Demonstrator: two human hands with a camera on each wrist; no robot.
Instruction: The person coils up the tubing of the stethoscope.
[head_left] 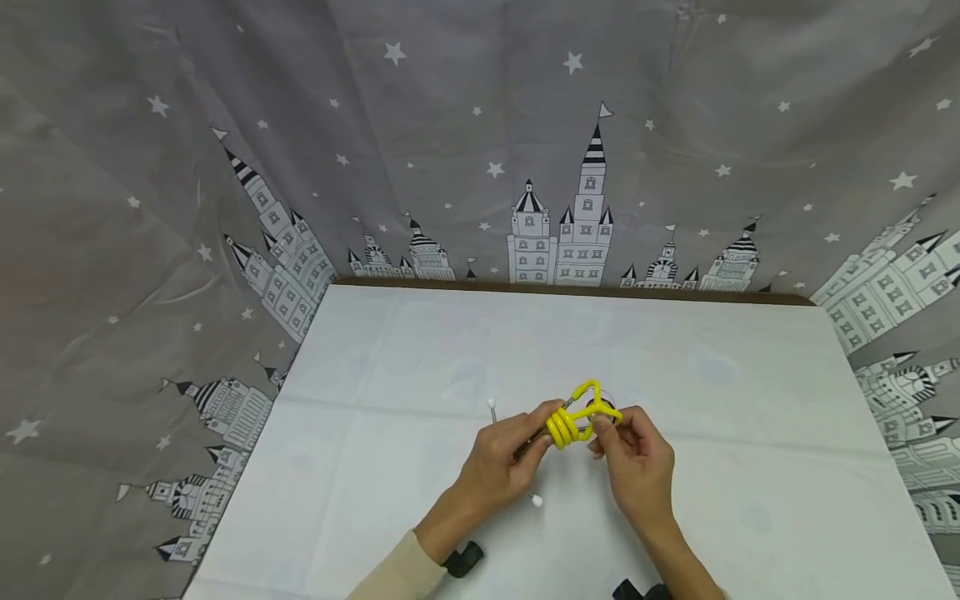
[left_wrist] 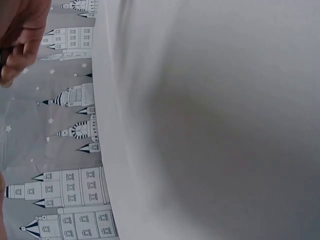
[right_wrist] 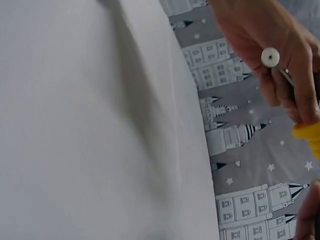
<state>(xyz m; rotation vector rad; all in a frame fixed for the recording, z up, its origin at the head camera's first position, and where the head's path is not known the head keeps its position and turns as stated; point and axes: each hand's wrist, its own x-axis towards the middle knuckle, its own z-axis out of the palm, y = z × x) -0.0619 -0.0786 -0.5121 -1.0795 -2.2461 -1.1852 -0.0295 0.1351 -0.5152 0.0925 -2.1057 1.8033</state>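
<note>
A stethoscope with yellow tubing point(head_left: 564, 427) is held between both hands above the white table. Its tubing is wound into several tight loops. My left hand point(head_left: 498, 454) grips the metal ear tubes just left of the loops; one white ear tip point(head_left: 491, 404) pokes out beyond the hand and the other white ear tip point(head_left: 536, 501) below it. At the other end, my right hand point(head_left: 637, 467) pinches the tubing by the round chestpiece, which is partly hidden. In the right wrist view the left hand point(right_wrist: 285, 65) appears with an ear tip point(right_wrist: 270, 57) and yellow loops point(right_wrist: 309, 136).
A white cloth covers the table point(head_left: 390, 358), its brown back edge point(head_left: 577, 288) against a grey curtain point(head_left: 465, 142) printed with castles and stars. Dark wrist straps point(head_left: 464, 559) show near the lower edge of the head view.
</note>
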